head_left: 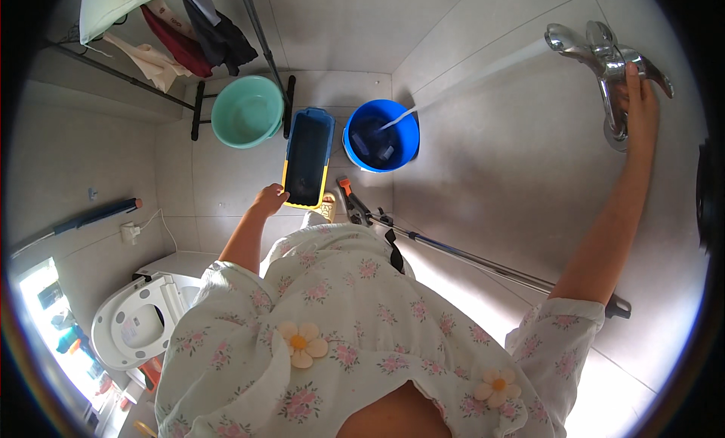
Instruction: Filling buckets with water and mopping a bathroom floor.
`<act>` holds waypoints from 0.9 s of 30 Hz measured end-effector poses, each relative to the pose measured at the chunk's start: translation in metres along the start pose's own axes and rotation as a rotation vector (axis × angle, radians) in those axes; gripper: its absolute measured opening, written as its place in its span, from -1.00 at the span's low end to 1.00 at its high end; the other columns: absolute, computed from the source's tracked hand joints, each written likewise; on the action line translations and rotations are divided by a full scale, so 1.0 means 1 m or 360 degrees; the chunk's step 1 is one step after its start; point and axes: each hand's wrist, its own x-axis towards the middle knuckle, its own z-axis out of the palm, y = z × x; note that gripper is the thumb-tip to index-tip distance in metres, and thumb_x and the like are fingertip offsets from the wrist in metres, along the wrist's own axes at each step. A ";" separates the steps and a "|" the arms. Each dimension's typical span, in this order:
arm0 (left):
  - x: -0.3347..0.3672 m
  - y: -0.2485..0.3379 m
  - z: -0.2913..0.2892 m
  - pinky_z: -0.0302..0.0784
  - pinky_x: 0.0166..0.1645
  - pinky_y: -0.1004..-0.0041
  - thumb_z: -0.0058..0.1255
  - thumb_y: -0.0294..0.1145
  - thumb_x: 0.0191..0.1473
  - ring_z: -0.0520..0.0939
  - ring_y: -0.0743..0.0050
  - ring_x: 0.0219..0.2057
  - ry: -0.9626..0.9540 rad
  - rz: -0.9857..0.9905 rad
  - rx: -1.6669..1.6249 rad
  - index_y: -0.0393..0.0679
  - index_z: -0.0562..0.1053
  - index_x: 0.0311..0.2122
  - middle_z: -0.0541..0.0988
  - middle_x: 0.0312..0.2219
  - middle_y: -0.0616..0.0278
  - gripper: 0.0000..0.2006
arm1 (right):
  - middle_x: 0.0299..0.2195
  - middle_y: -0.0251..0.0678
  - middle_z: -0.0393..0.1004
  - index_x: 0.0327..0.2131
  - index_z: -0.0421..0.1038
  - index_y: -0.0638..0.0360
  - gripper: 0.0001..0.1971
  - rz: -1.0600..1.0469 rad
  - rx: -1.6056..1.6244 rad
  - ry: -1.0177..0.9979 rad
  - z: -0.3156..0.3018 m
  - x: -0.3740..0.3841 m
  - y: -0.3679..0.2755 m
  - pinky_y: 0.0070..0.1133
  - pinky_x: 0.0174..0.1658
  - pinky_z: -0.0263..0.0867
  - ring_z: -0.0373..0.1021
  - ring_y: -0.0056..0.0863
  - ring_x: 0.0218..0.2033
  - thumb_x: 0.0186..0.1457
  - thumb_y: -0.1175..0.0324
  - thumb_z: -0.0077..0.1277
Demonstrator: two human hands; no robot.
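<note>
Blue and yellow plastic forms the one oblong tub (pixel 314 118) low in front of you, set between one green basin (pixel 226 103) on its left and one blue bucket (pixel 409 138) on its right. Its long axis runs almost straight away from you, the far end leaning slightly right, the yellow end facing you. You have your left grip (pixel 269 199) closed on the left side of that near rim. One yellow slipper (pixel 328 206) shows just beside the near right corner.

Your right grip (pixel 640 109) is on the one chrome faucet (pixel 610 83) on the right wall; how firmly its fingers close, you cannot tell from here. The spout points left, and one stream of water (pixel 468 72) slants into the bucket. One silver pole (pixel 483 262) slants across at your right, and one white toilet (pixel 113 334) stands at your left.
</note>
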 end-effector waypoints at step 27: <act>0.002 0.005 0.000 0.31 -0.14 0.37 -0.13 -0.10 -0.12 0.43 0.19 -0.23 -0.0046 -0.0028 0.0046 -0.19 0.31 -0.19 0.43 -0.28 0.10 -0.58 | -0.35 -0.16 0.32 -0.22 0.23 0.33 -0.41 -0.0084 0.0039 -0.0024 0.002 -0.004 -0.007 -0.57 -0.27 0.22 0.29 -0.41 -0.30 -0.07 -0.09 -0.21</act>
